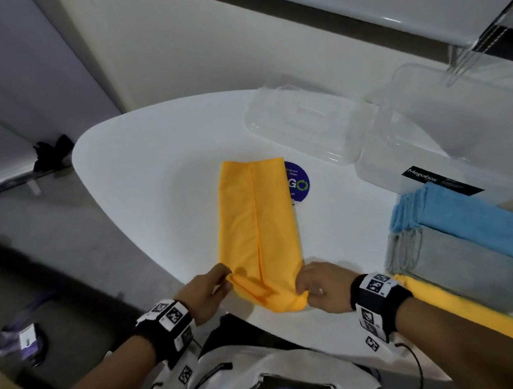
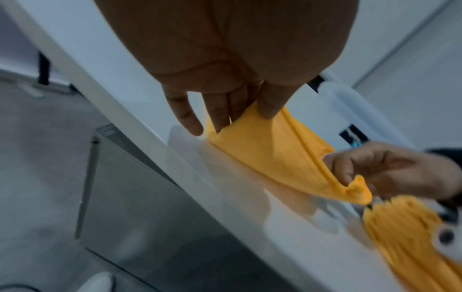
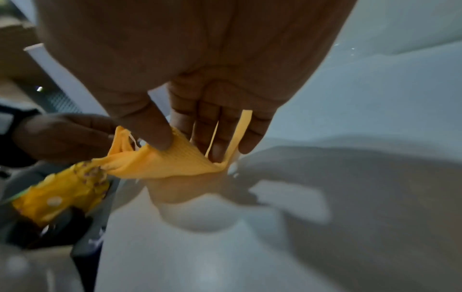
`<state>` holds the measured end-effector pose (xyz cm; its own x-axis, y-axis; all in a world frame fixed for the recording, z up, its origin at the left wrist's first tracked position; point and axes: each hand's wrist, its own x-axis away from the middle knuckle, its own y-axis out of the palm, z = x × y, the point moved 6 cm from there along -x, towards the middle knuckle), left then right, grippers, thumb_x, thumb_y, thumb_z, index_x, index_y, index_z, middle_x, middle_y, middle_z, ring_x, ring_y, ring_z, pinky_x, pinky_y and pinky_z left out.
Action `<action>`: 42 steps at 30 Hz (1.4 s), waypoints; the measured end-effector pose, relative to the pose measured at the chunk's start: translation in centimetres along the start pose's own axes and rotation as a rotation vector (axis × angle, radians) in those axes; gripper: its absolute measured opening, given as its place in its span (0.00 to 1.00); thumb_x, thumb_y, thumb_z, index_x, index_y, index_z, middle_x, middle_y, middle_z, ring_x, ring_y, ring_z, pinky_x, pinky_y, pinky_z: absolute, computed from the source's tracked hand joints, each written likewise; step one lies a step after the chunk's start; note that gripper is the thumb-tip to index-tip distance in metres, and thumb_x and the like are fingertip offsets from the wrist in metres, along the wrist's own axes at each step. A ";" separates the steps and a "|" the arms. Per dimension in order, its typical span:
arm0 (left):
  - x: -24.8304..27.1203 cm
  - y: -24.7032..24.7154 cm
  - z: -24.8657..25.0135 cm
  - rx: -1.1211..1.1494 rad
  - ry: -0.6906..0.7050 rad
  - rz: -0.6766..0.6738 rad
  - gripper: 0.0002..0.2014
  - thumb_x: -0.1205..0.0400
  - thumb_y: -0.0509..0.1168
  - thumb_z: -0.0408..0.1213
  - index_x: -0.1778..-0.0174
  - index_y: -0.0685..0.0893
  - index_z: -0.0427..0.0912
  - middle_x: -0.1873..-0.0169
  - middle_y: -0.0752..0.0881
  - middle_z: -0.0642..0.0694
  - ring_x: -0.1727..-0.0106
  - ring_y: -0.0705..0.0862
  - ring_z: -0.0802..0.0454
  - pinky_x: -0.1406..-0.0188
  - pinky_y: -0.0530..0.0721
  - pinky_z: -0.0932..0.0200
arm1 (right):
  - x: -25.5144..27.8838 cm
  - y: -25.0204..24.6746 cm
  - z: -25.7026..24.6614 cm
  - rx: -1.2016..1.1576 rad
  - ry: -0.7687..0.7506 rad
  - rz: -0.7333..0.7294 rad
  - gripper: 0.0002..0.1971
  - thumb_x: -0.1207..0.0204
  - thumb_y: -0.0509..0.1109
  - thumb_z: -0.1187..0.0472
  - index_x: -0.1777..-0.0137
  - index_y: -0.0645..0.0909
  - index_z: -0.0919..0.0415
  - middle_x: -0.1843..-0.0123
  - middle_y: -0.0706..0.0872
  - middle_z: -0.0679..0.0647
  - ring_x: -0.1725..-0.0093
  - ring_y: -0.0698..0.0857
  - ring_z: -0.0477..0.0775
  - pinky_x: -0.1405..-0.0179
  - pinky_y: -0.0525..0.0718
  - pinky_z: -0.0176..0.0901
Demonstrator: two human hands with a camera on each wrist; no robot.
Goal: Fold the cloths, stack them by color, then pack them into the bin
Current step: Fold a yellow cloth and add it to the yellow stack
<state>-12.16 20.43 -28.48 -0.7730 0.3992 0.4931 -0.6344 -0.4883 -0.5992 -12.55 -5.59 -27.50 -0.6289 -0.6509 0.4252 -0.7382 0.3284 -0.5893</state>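
A: Item one?
B: Long yellow-orange cloth folded into a narrow strip (image 1: 257, 226), centre of the head view, lying on the white rounded desk (image 1: 155, 161). Its near end is lifted off the desk edge.

A: Grip status?
B: Left hand (image 1: 205, 291), lower centre-left: thumb and fingers pinch the near left corner of the strip. Right hand (image 1: 321, 284), lower centre-right: fingers curled, pinching the near right corner. Both wrist views confirm cloth caught between thumb and fingers (image 3: 217, 128).

A: Other cloth stock?
B: Right side of the head view, three folded stacks in a row: light blue cloths (image 1: 462, 218) farthest, grey cloths (image 1: 458, 262) touching them below, yellow-orange folded cloths (image 1: 460, 308) nearest the lower right.

A: Containers?
B: Clear plastic bin with a black label (image 1: 433, 129), upper right, just behind the blue stack. Clear plastic lid (image 1: 298, 122) beside it, to its left.

A: Sundries?
B: Round dark blue sticker (image 1: 299, 184) on the desk, partly under the strip's right edge.
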 end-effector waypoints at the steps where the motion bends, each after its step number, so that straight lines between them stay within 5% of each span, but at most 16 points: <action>1: -0.3 -0.4 -0.2 0.048 -0.042 0.033 0.07 0.13 0.56 0.47 0.44 0.73 0.50 0.64 0.82 0.52 0.62 0.81 0.50 0.62 0.75 0.57 | -0.3 -0.3 0.1 -0.071 0.026 0.043 0.20 0.31 0.63 0.49 0.47 0.86 0.60 0.49 0.84 0.46 0.51 0.77 0.42 0.48 0.70 0.24; 5: -1.6 -1.8 -1.0 0.206 -0.211 0.117 0.05 0.13 0.56 0.47 0.47 0.75 0.53 0.64 0.86 0.43 0.62 0.83 0.47 0.57 0.80 0.52 | -1.7 -2.3 0.8 -0.296 0.221 0.190 0.06 0.22 0.68 0.63 0.49 0.84 0.57 0.59 0.85 0.47 0.60 0.81 0.46 0.54 0.79 0.38; 8: -2.5 -2.3 -1.3 0.211 -0.276 0.140 0.07 0.13 0.56 0.48 0.45 0.75 0.51 0.67 0.86 0.47 0.61 0.85 0.48 0.59 0.80 0.55 | -2.9 -3.5 1.3 -0.344 0.317 0.272 0.05 0.18 0.65 0.62 0.48 0.77 0.51 0.70 0.80 0.52 0.68 0.79 0.50 0.63 0.78 0.39; 14: -3.5 -3.0 -1.2 0.243 -0.301 0.162 0.08 0.13 0.55 0.44 0.41 0.76 0.50 0.66 0.85 0.50 0.70 0.83 0.52 0.69 0.77 0.60 | -3.4 -3.2 2.8 -0.356 0.463 0.320 0.06 0.17 0.62 0.61 0.46 0.76 0.49 0.59 0.86 0.63 0.59 0.86 0.63 0.56 0.88 0.58; 18: -3.6 -2.9 -1.0 0.442 -0.203 0.119 0.16 0.28 0.65 0.49 0.44 0.80 0.65 0.52 0.86 0.52 0.58 0.85 0.51 0.56 0.84 0.56 | -3.3 -3.1 2.3 -0.485 0.474 0.337 0.09 0.21 0.66 0.63 0.45 0.78 0.51 0.51 0.85 0.59 0.57 0.84 0.57 0.56 0.86 0.52; 23: -4.1 -3.5 -0.9 0.428 -0.156 0.180 0.16 0.34 0.68 0.56 0.53 0.83 0.57 0.64 0.87 0.54 0.59 0.85 0.55 0.53 0.84 0.56 | -3.3 -3.1 1.7 -0.493 0.370 0.319 0.15 0.27 0.72 0.67 0.45 0.79 0.48 0.55 0.84 0.48 0.74 0.76 0.40 0.68 0.80 0.36; 26: -4.4 -3.7 -1.5 0.427 -0.201 0.228 0.08 0.24 0.62 0.50 0.53 0.80 0.55 0.60 0.87 0.49 0.58 0.85 0.48 0.51 0.86 0.44 | -3.2 -3.4 2.3 -0.490 0.386 0.382 0.13 0.22 0.67 0.67 0.48 0.79 0.45 0.51 0.85 0.47 0.59 0.81 0.44 0.57 0.81 0.38; 28: -4.6 -3.8 -1.5 0.390 -0.229 0.221 0.03 0.16 0.59 0.44 0.49 0.76 0.55 0.56 0.85 0.46 0.60 0.84 0.45 0.57 0.86 0.46 | -3.3 -3.5 2.5 -0.493 0.397 0.407 0.12 0.17 0.64 0.64 0.47 0.79 0.44 0.44 0.84 0.46 0.49 0.83 0.49 0.53 0.82 0.41; 32: -5.3 -3.6 -1.5 0.270 -0.255 0.187 0.09 0.13 0.54 0.39 0.40 0.73 0.56 0.53 0.84 0.44 0.61 0.83 0.45 0.64 0.82 0.53 | -3.8 -3.7 2.4 -0.469 0.392 0.414 0.09 0.14 0.60 0.62 0.43 0.77 0.46 0.42 0.83 0.48 0.49 0.85 0.61 0.57 0.87 0.54; 37: -5.7 -3.8 -0.5 0.142 -0.229 0.216 0.14 0.14 0.52 0.35 0.35 0.72 0.53 0.55 0.84 0.43 0.61 0.82 0.47 0.65 0.81 0.54 | -4.5 -3.6 2.2 -0.365 0.347 0.418 0.11 0.13 0.58 0.63 0.40 0.75 0.46 0.44 0.83 0.51 0.51 0.83 0.61 0.58 0.82 0.48; 42: -5.8 -3.6 -0.4 0.031 -0.220 0.217 0.17 0.16 0.53 0.31 0.32 0.70 0.46 0.40 0.74 0.41 0.53 0.80 0.44 0.53 0.82 0.49 | -5.4 -3.3 2.6 -0.174 0.407 0.390 0.19 0.15 0.62 0.58 0.26 0.67 0.55 0.39 0.81 0.58 0.41 0.81 0.59 0.47 0.76 0.43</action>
<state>-5.40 20.13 -29.47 -0.8694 0.1069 0.4824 -0.4515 -0.5684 -0.6878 -6.04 -4.97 -29.66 -0.8794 -0.1560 0.4497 -0.4414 0.6208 -0.6479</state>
